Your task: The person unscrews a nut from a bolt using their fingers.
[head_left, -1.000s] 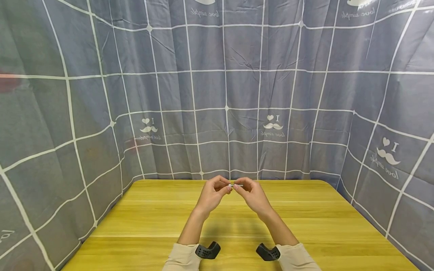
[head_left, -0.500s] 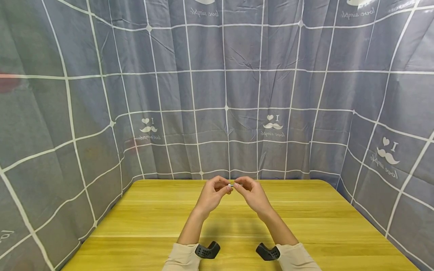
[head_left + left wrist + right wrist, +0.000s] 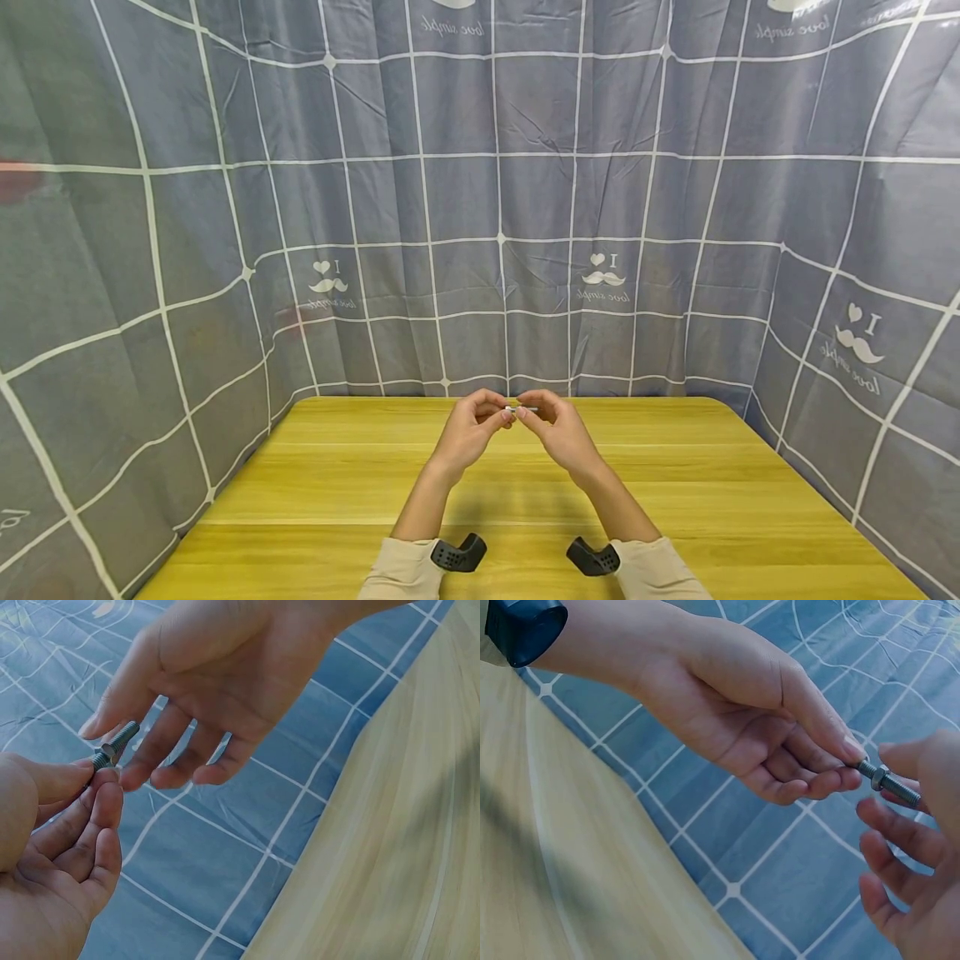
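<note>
Both hands meet over the far part of the wooden table [image 3: 337,483], with a small metal bolt [image 3: 900,791] between them. The left hand [image 3: 467,433] pinches one end of the bolt between thumb and fingertips, hiding that end. A hex nut [image 3: 879,778] sits partway along the thread. The right hand [image 3: 561,433] is around the bolt's free end. In the right wrist view its thumb [image 3: 904,759] stands a little off the nut, and a finger lies behind the bolt. Its other fingers are spread below. The left wrist view shows the threaded free end [image 3: 124,737] pointing toward the right palm.
A grey-blue curtain [image 3: 540,200] with white grid lines surrounds the table on the back and both sides. Black wrist devices [image 3: 459,553] are worn at each sleeve.
The right fingers covered more of the bolt half a second ago; now its free end shows again, as one second ago. The left hand keeps its place and grip.
</note>
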`<state>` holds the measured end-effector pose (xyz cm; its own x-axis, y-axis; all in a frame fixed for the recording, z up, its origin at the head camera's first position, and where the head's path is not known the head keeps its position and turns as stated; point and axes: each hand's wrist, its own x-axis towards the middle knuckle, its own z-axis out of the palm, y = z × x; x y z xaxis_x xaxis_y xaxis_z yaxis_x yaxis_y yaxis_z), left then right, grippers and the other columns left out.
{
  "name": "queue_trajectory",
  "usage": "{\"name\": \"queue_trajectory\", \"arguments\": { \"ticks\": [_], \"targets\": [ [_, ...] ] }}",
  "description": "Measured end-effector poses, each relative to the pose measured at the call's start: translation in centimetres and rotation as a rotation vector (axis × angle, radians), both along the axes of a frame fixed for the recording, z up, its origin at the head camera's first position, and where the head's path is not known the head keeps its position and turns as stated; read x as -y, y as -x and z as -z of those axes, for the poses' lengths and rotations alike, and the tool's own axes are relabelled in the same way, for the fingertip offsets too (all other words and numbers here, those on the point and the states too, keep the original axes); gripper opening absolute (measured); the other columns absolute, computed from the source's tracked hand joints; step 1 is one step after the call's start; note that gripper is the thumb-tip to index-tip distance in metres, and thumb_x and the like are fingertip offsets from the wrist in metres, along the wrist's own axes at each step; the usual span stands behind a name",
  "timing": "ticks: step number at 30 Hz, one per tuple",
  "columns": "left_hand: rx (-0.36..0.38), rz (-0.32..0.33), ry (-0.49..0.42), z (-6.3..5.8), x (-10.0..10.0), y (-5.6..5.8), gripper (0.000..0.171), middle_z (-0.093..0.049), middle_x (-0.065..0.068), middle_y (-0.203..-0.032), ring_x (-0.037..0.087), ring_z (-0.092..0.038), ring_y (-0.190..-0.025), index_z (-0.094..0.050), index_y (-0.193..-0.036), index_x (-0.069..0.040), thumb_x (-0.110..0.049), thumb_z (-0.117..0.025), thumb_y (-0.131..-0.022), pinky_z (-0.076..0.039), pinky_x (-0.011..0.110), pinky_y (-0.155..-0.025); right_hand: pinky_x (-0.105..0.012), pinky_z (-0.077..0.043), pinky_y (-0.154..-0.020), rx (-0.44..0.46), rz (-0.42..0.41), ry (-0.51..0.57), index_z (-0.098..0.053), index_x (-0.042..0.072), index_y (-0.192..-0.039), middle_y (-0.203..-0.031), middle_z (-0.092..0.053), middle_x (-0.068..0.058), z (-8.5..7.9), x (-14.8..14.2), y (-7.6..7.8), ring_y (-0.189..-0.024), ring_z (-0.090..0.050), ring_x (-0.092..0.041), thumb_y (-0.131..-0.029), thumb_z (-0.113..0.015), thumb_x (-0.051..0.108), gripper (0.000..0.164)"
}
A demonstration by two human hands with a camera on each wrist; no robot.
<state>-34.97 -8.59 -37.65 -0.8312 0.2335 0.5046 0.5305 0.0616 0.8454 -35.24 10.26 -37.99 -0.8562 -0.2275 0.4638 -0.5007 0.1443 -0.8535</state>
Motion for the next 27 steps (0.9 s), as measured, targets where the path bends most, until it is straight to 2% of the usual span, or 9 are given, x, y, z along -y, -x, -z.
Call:
{"name": "queue_trajectory", "arguments": {
  "ticks": [4,7,12,15,19,24,27],
  "targets": [
    [0.007,-0.004,0.004,-0.06,0.0,-0.07,0.012,-0.073,0.012,-0.096,0.029,-0.069,-0.092,-0.066,-0.111,0.004,-0.005,-0.065,-0.102,-0.054,0.038,-0.087,-0.049,-0.05,-0.096,-0.021,0.001,0.001,-0.069,0.003,-0.118,-0.114,-0.07,-0.008,-0.02,0.04,-0.02,-0.109,-0.065,-0.031,-0.104,-0.064,0.011,0.017],
    [0.009,-0.001,0.0,-0.03,0.01,-0.01,0.012,-0.073,0.014,-0.096,0.028,-0.069,-0.092,-0.065,-0.111,0.004,-0.004,-0.065,-0.102,-0.054,0.038,-0.087,-0.047,-0.052,-0.092,-0.039,-0.004,0.002,-0.068,0.003,-0.12,-0.118,-0.068,-0.01,-0.01,0.1,0.02,-0.108,-0.065,-0.03,-0.102,-0.066,0.007,0.018],
    [0.004,0.007,-0.007,-0.09,0.08,-0.02,0.013,-0.072,0.018,-0.097,0.029,-0.069,-0.093,-0.064,-0.111,0.005,-0.005,-0.064,-0.103,-0.054,0.037,-0.086,-0.047,-0.052,-0.091,-0.011,0.029,0.001,-0.067,0.007,-0.125,-0.12,-0.067,-0.008,0.05,0.25,0.01,-0.106,-0.063,-0.028,-0.102,-0.067,0.013,0.024],
    [0.0,0.0,-0.006,-0.1,0.17,-0.07,0.012,-0.072,0.02,-0.097,0.03,-0.069,-0.092,-0.065,-0.111,0.004,-0.005,-0.065,-0.103,-0.054,0.036,-0.086,-0.049,-0.05,-0.093,-0.005,0.033,0.007,-0.069,0.005,-0.12,-0.113,-0.069,-0.007,0.13,0.4,0.01,-0.104,-0.063,-0.028,-0.105,-0.064,0.015,0.019],
    [0.006,-0.005,-0.009,-0.06,0.22,-0.05,0.012,-0.072,0.022,-0.099,0.029,-0.069,-0.093,-0.065,-0.111,0.004,-0.005,-0.064,-0.103,-0.054,0.036,-0.087,-0.048,-0.051,-0.093,-0.018,0.008,0.026,-0.069,0.004,-0.116,-0.112,-0.069,-0.008,0.21,0.5,0.01,-0.106,-0.065,-0.029,-0.104,-0.063,0.009,0.014],
    [0.018,0.001,-0.021,-0.01,0.13,0.03,0.012,-0.072,0.02,-0.1,0.029,-0.068,-0.093,-0.064,-0.111,0.004,-0.004,-0.064,-0.103,-0.054,0.038,-0.088,-0.047,-0.053,-0.091,-0.019,0.035,0.026,-0.065,0.007,-0.125,-0.122,-0.065,-0.01,0.27,0.49,-0.05,-0.107,-0.065,-0.029,-0.101,-0.069,0.01,0.024],
    [0.016,0.003,-0.02,0.02,0.12,0.0,0.011,-0.072,0.022,-0.1,0.03,-0.068,-0.093,-0.064,-0.111,0.004,-0.004,-0.064,-0.103,-0.054,0.039,-0.09,-0.046,-0.053,-0.09,-0.018,0.057,0.009,-0.066,0.006,-0.125,-0.12,-0.066,-0.01,0.35,0.52,-0.04,-0.102,-0.064,-0.028,-0.103,-0.067,0.016,0.024]
  ]
}}
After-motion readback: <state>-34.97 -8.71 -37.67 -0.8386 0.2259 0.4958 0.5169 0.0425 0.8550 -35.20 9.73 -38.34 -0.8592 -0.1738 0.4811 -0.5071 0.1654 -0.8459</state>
